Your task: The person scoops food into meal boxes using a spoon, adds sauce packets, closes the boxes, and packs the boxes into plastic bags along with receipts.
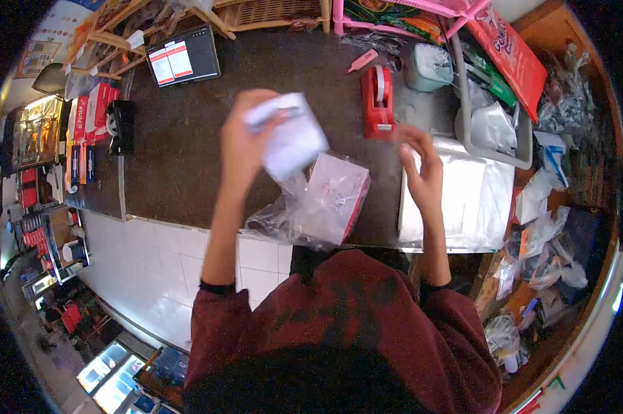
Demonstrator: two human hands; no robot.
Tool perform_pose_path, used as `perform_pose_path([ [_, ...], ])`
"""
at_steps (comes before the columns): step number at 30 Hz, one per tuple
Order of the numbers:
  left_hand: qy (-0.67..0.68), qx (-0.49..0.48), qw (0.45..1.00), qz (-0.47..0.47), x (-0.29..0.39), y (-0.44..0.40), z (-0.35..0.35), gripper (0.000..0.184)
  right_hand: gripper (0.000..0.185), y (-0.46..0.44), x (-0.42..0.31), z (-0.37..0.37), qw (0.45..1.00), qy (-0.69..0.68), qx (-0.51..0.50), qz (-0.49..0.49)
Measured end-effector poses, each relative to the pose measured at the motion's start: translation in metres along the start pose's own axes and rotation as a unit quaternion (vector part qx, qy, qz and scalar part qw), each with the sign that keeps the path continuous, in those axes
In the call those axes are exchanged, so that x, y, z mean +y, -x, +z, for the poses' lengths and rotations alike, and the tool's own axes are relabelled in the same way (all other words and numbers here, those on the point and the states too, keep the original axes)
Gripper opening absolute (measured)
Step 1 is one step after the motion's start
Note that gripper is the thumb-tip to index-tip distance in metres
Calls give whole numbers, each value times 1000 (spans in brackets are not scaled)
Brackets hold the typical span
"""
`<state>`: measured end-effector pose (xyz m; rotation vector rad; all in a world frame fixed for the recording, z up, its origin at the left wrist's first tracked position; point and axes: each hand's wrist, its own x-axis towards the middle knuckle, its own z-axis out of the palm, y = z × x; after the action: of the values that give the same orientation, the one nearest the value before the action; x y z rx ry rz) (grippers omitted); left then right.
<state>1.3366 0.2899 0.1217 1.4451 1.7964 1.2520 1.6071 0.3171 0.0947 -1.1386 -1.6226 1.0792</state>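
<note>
My left hand point(246, 138) grips a white paper slip point(294, 141) with blurred dark print, raised above the dark tabletop. Just below the slip lies a white and red box point(338, 183), partly wrapped in a clear plastic bag point(291, 214) near the table's front edge. My right hand point(424, 169) is beside the front end of a red tape dispenser point(378, 103). Its thumb and fingers are curved and apart, with nothing visible between them. Whether a fingertip touches the dispenser I cannot tell. Under that hand lies a stack of clear-white plastic sheets or bags point(470, 200).
A tablet point(182, 56) leans at the back left. Behind the dispenser are a pink marker point(362, 61) and a pale tub point(429, 67). A grey basket point(522, 153) of packaging stands right. Red boxes point(97, 114) line the left side.
</note>
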Motion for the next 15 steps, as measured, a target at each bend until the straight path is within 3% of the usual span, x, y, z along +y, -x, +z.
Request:
perform_pose_path([
  [1, 27, -54, 998, -22, 27, 10, 16, 19, 54, 0, -17, 2, 993, -104, -20, -57],
  [2, 63, -68, 996, -8, 36, 17, 38, 15, 54, 3, -26, 5, 993, -104, -21, -57],
  [3, 74, -106, 991, -42, 37, 23, 54, 15, 66, 6, -34, 7, 984, -162, -52, -43],
  [4, 135, -90, 985, -58, 28, 29, 72, 14, 79, 9, -38, 7, 972, -219, -83, -30],
  [5, 136, -90, 985, -57, 16, 36, 83, 14, 79, 16, -32, 6, 972, -218, -83, -31],
  [7, 97, 63, 993, -16, -9, 47, 100, 14, 87, 32, 1, 4, 976, -152, -103, 116],
  [8, 77, 59, 995, -28, -19, 58, 101, 21, 85, 43, 16, 2, 974, -143, -122, 124],
  [9, 78, 63, 994, -29, -32, 72, 102, 21, 81, 57, 28, -1, 962, -136, -129, 199],
  [11, -181, -45, 982, 21, -53, 101, 102, 32, 70, 85, 62, 4, 981, 91, -139, 104],
  [12, -216, -86, 973, 14, -51, 111, 100, 45, 70, 92, 68, 7, 980, 92, -143, 103],
  [15, -306, -13, 948, 86, -44, 125, 97, 46, 58, 95, 74, 13, 977, 104, -150, 107],
])
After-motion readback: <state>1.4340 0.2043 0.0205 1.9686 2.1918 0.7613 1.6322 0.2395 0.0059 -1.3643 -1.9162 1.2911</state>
